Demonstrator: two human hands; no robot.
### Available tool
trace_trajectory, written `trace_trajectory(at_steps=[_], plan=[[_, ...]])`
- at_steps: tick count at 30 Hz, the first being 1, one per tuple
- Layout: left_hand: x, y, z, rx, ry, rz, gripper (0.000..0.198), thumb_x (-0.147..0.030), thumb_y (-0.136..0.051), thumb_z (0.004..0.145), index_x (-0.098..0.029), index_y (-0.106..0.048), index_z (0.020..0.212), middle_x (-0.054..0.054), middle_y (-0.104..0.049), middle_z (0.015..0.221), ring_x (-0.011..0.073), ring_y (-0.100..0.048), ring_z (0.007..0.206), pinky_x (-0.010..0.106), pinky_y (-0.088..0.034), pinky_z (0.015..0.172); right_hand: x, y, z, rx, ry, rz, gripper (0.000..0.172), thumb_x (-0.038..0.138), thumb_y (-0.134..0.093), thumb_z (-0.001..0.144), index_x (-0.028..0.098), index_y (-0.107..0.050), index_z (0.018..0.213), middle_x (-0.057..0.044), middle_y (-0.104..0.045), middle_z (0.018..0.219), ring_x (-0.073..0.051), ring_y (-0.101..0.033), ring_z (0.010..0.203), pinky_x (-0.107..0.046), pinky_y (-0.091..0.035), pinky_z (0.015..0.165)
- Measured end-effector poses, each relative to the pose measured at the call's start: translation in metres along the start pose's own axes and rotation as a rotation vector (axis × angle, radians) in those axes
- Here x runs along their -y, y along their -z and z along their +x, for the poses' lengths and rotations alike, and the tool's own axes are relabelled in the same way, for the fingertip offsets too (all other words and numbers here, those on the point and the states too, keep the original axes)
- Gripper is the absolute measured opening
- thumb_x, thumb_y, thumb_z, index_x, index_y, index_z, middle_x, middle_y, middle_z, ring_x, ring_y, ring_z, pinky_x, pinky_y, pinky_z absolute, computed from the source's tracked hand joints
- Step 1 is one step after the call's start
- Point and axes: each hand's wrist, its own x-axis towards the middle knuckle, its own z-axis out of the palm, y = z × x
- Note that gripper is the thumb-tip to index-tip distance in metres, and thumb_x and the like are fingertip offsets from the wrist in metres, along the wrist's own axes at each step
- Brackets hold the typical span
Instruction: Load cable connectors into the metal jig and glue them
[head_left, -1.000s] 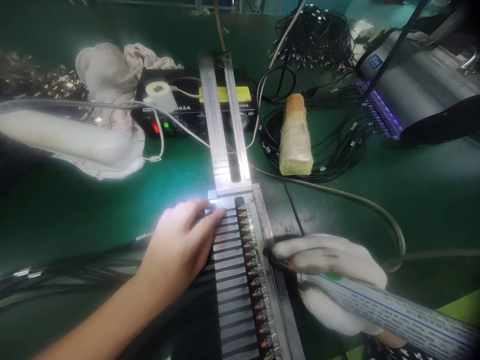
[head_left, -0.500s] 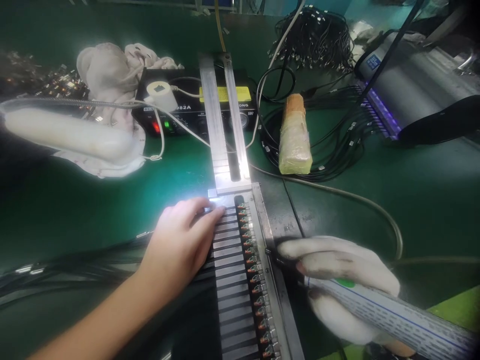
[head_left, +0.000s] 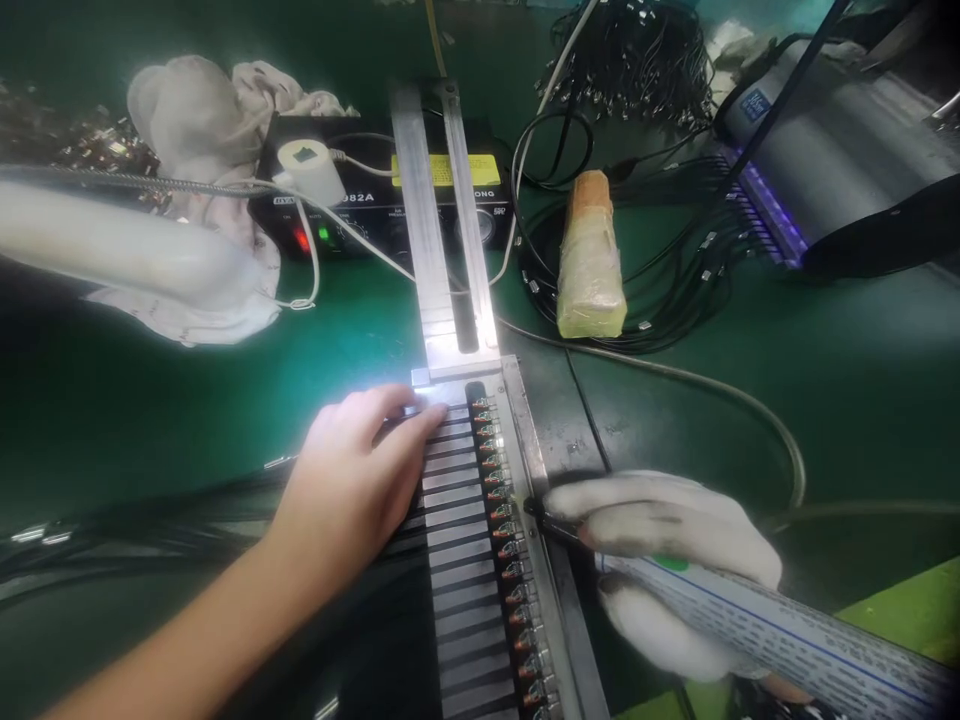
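My left hand (head_left: 360, 460) is bare, with thumb and fingers closed on the far end of a long slotted metal fixture (head_left: 459, 535). Along the fixture's right side runs a row of small connector ends with orange and green wires (head_left: 504, 508), set against dark slots. My right hand (head_left: 667, 560), in a white glove with stained fingertips, grips a dispensing syringe (head_left: 757, 620) with a printed white label. The syringe's black tip (head_left: 547, 525) points left at the fixture's right rail, close to the connector ends; whether it touches is unclear.
A black controller box (head_left: 367, 215) stands behind the fixture. To the right are a wrapped block (head_left: 592, 280), looped black cables (head_left: 660, 300) and a grey unit with a violet light (head_left: 825, 150). A white tube-shaped lamp (head_left: 135, 250) and a cloth (head_left: 195, 130) are at left.
My right hand and syringe have shifted slightly left, toward the connector row. My left hand keeps its place on the fixture. The camera view has moved a little.
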Motion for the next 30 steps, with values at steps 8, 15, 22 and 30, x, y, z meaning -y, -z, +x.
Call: trace_trajectory(at_steps=[8, 15, 22, 30], plan=[[-0.0007, -0.0007, -0.0003, -0.001, 0.007, 0.000, 0.027, -0.011, -0.050, 0.094, -0.013, -0.062, 0.118, 0.016, -0.061, 0.110, 0.0261, -0.060, 0.089, 0.040, -0.048, 0.071, 0.0030, -0.0002, -0.0008, -0.007, -0.010, -0.023, 0.028, 0.014, -0.069, 0.075, 0.013, -0.069, 0.104, -0.010, -0.076, 0.104, -0.021, -0.075, 0.092, -0.030, -0.064, 0.080], [-0.0007, 0.0003, -0.0005, 0.012, 0.009, -0.006, 0.028, -0.010, -0.051, 0.093, -0.012, -0.063, 0.119, 0.017, -0.061, 0.111, 0.0272, -0.060, 0.090, 0.041, -0.048, 0.072, 0.0057, 0.0013, 0.0017, -0.001, -0.001, -0.055, 0.025, 0.013, -0.068, 0.076, 0.012, -0.069, 0.101, -0.011, -0.077, 0.101, -0.021, -0.076, 0.089, -0.030, -0.064, 0.078], [-0.0013, 0.0001, 0.0010, 0.010, 0.008, 0.000, 0.027, -0.011, -0.051, 0.093, -0.012, -0.063, 0.118, 0.017, -0.061, 0.111, 0.0279, -0.060, 0.091, 0.041, -0.048, 0.071, 0.0029, 0.0010, 0.0016, -0.011, -0.002, 0.006, 0.030, 0.014, -0.070, 0.076, 0.013, -0.069, 0.106, -0.010, -0.076, 0.105, -0.022, -0.075, 0.092, -0.031, -0.065, 0.080], [-0.0021, 0.0015, 0.0018, -0.011, -0.005, 0.005, 0.026, -0.010, -0.051, 0.093, -0.010, -0.064, 0.115, 0.018, -0.062, 0.109, 0.0276, -0.061, 0.088, 0.039, -0.048, 0.068, -0.0013, -0.0017, 0.0012, -0.048, -0.011, 0.040, 0.030, 0.023, -0.072, 0.080, 0.016, -0.069, 0.109, -0.010, -0.077, 0.104, -0.025, -0.076, 0.090, -0.036, -0.067, 0.076]])
